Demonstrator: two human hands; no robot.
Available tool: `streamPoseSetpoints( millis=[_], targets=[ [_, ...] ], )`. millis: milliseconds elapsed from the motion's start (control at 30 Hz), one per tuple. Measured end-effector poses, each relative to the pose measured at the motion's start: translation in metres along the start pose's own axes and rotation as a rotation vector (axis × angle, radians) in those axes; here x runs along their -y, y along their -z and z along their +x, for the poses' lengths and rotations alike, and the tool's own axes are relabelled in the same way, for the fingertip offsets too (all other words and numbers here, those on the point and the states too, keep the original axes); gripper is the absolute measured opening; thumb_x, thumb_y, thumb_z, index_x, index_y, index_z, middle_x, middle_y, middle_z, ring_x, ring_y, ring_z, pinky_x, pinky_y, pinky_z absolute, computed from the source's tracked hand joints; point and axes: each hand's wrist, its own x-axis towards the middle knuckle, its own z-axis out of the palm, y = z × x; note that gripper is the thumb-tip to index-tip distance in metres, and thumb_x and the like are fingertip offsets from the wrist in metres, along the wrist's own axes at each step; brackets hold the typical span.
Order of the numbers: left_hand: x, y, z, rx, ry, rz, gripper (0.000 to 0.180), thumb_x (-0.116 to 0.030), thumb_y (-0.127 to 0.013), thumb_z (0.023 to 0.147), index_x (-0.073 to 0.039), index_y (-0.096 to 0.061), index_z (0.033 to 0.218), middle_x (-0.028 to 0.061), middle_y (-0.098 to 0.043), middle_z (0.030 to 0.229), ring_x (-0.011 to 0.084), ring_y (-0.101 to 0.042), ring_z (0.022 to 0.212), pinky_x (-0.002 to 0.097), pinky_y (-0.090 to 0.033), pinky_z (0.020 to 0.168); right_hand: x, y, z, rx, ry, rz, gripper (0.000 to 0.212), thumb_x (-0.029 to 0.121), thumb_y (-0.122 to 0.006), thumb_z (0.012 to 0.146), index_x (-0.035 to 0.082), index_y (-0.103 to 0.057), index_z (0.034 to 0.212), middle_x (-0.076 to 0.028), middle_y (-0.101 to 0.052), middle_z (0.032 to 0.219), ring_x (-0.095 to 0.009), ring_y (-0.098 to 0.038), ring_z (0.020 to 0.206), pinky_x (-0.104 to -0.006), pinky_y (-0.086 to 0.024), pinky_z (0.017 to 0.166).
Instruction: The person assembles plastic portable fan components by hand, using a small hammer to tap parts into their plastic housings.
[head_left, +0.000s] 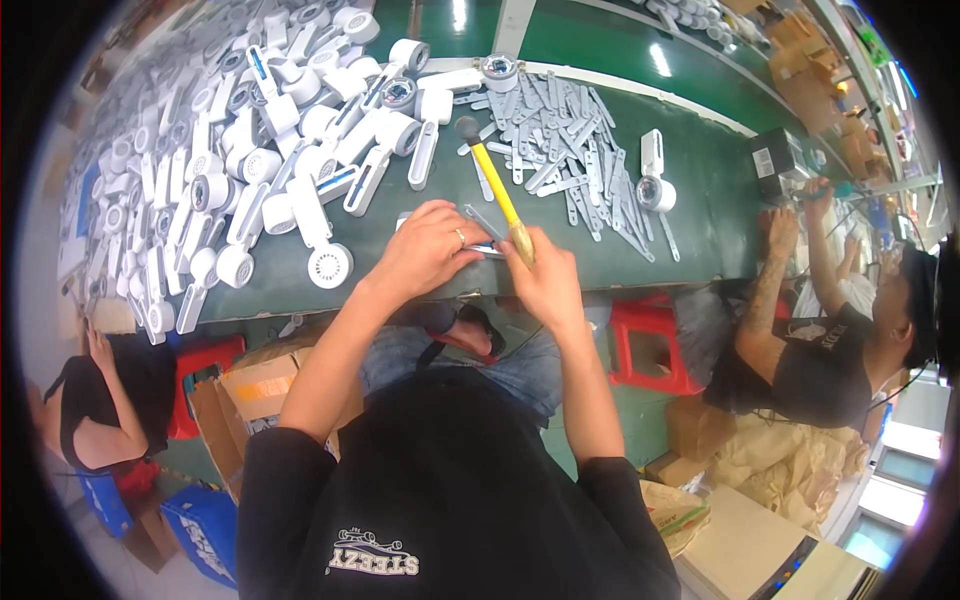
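Observation:
My right hand (545, 278) is closed round the lower end of a yellow-handled mallet (497, 188), whose dark round head points up and away over the table. Close beside it, my left hand (428, 248) has its fingers curled down over a white plastic part (488, 250) at the table's near edge. Most of that part is hidden under my fingers. A slim grey strip (484, 221) lies slanted between the two hands, just beyond the white part; whether a finger touches it I cannot tell.
White round-headed handheld units (328, 262) are heaped on the left of the green table (700, 240). Loose grey strips (590, 150) lie beyond my hands, with one white unit (655, 192) to their right. A red stool (650, 345) and co-workers are at the sides.

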Motion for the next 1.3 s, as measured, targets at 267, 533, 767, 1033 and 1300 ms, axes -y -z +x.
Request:
streamPoseSetpoints(
  millis=[267, 533, 767, 1033, 1300],
  targets=[
    [-0.015, 0.014, 0.006, -0.129, -0.005, 0.383, 0.032, -0.017, -0.081, 0.087, -0.010, -0.076, 0.117, 0.0033, -0.078, 0.109, 0.0231, -0.070, 0.111, 0.0474, -0.042, 0.120, 0.005, 0.020, -0.014, 0.000, -0.363, 0.340, 0.021, 0.022, -0.070, 0.105, 0.001, -0.066, 0.107, -0.006, -0.078, 0.087, -0.010, -0.063, 0.052, -0.0277, -0.047, 0.046],
    [-0.024, -0.019, -0.023, -0.140, -0.144, 0.495, 0.027, -0.015, -0.069, 0.092, -0.006, -0.075, 0.117, 0.0087, -0.074, 0.126, 0.0234, -0.068, 0.117, 0.0464, -0.049, 0.108, -0.030, 0.011, -0.016, -0.152, -0.423, 0.605, 0.022, 0.016, -0.068, 0.106, -0.001, -0.064, 0.120, -0.009, -0.078, 0.095, -0.007, -0.058, 0.053, -0.0227, -0.041, 0.043],
    [-0.035, 0.011, -0.008, 0.037, 0.028, 0.422, 0.042, -0.035, -0.080, 0.087, -0.008, -0.076, 0.120, 0.0064, -0.072, 0.132, 0.0291, -0.059, 0.132, 0.0460, -0.044, 0.110, -0.049, 0.011, -0.018, -0.172, -0.388, 0.649, 0.026, 0.015, -0.071, 0.105, -0.004, -0.067, 0.122, -0.009, -0.076, 0.092, -0.007, -0.059, 0.055, -0.0230, -0.044, 0.045],
    [-0.008, 0.015, 0.013, 0.234, 0.100, 0.285, 0.045, -0.024, -0.088, 0.078, -0.008, -0.070, 0.116, 0.0084, -0.071, 0.118, 0.0320, -0.064, 0.118, 0.0456, -0.047, 0.108, -0.049, 0.033, -0.027, -0.176, -0.437, 0.796, 0.034, 0.015, -0.073, 0.103, -0.008, -0.068, 0.127, -0.008, -0.071, 0.085, -0.010, -0.062, 0.058, -0.0231, -0.046, 0.046],
    [0.003, 0.022, 0.007, 0.046, 0.083, 0.190, 0.033, -0.028, -0.088, 0.080, -0.008, -0.079, 0.104, 0.0051, -0.068, 0.136, 0.0306, -0.061, 0.126, 0.0456, -0.044, 0.113, -0.014, 0.043, -0.017, -0.015, -0.394, 0.683, 0.028, 0.018, -0.073, 0.104, -0.003, -0.074, 0.123, -0.003, -0.068, 0.079, -0.007, -0.061, 0.058, -0.0222, -0.047, 0.048]
  ],
)
